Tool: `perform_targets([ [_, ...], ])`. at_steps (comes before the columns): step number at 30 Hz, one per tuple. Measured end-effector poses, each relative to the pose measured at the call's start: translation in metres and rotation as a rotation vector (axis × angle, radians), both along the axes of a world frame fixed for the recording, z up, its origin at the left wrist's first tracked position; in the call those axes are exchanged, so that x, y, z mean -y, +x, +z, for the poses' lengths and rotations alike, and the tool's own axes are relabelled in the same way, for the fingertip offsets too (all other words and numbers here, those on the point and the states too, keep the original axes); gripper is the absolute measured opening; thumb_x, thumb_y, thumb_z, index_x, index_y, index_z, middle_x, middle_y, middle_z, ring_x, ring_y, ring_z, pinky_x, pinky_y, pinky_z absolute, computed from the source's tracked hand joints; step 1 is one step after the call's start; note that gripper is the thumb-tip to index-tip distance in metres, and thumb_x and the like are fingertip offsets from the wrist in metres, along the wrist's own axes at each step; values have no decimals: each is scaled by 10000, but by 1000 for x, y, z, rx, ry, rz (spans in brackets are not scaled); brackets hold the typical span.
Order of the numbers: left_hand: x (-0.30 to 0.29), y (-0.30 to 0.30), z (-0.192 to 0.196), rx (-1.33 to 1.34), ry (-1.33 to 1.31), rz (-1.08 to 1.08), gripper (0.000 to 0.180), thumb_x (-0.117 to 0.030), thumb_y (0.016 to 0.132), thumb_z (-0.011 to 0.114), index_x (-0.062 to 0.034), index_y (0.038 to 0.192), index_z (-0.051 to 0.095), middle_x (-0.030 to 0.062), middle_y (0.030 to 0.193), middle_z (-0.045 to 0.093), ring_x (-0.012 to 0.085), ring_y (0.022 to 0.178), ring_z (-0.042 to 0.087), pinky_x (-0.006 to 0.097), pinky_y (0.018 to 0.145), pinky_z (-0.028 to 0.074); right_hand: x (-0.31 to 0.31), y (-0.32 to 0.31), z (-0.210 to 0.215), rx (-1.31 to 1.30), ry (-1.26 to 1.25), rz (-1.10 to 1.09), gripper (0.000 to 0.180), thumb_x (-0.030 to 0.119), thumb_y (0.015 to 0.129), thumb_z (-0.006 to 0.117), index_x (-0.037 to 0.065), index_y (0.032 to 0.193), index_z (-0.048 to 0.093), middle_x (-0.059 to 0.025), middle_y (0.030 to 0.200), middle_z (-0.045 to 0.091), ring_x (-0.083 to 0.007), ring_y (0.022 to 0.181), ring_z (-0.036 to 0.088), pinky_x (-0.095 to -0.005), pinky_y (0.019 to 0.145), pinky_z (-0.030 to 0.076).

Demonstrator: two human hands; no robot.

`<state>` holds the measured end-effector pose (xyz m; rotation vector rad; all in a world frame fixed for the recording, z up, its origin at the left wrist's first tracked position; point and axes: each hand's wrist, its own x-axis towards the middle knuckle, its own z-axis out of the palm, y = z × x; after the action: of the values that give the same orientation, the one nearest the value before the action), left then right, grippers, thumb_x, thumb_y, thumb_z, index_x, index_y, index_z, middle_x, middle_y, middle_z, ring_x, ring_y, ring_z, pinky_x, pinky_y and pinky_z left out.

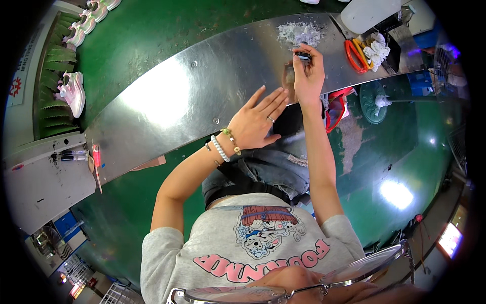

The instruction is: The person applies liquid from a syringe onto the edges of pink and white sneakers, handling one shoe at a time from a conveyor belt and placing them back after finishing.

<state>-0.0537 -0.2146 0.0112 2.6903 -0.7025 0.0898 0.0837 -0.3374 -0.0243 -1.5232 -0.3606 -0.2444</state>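
My left hand [257,120], with a ring and bracelets at the wrist, reaches over the near edge of the metal worktable [217,76]. Its fingers are stretched out, and nothing is in them. To its right, my right hand [311,76] is closed around a small black object [303,56], held between thumb and fingers above the tabletop. The fingers hide most of that object, so I cannot make out its exact kind. Just beyond it lies a loose heap of whitish scraps [300,34] on the metal.
Red-handled scissors [356,57], crumpled white tissue [377,50] and a white container [369,14] stand at the table's right end. At far left, a pink-and-white sneaker [73,95] sits on green flaps [55,66]. A green stool [372,103] stands right of me.
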Motion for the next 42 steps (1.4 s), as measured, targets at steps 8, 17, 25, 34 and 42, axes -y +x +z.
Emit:
perform_targets([
  [8,-5,31,-8,118,73,241,738,-467,775,624,-34,1337,423,80,1422,395,184,1327,351,483,1110,193,41,22,13,264,-512,49,286,1,830,587,49,1110,560,-69,966,641,-127,914,592,-257,812,460],
  [17,-21,14,-1,87,137,438,830,-594,818,512,40,1339,388,125,1449,346,236,1358,297,507,1108,153,56,27,6,90,-369,-5,271,26,809,608,56,1077,583,-108,966,647,-204,860,638,-299,786,484],
  [25,16,6,-2,22,-13,10,765,-538,792,566,5,1315,432,91,1428,372,201,1341,314,476,1110,196,59,26,-2,103,-368,-31,255,14,798,603,43,1051,594,-104,953,649,-210,876,639,-311,794,487],
  [34,-32,31,6,89,188,88,703,-509,787,592,-113,1345,434,-5,1427,393,142,1306,372,505,1102,202,62,26,-4,80,-337,-59,251,28,794,609,46,1043,595,-104,945,650,-221,878,637,-315,795,485],
  [42,0,32,-1,77,74,33,726,-522,784,595,-68,1330,442,13,1403,419,161,1316,361,507,1115,169,62,27,-4,112,-363,-89,245,26,785,610,46,1029,598,-104,936,647,-237,865,636,-323,788,488],
])
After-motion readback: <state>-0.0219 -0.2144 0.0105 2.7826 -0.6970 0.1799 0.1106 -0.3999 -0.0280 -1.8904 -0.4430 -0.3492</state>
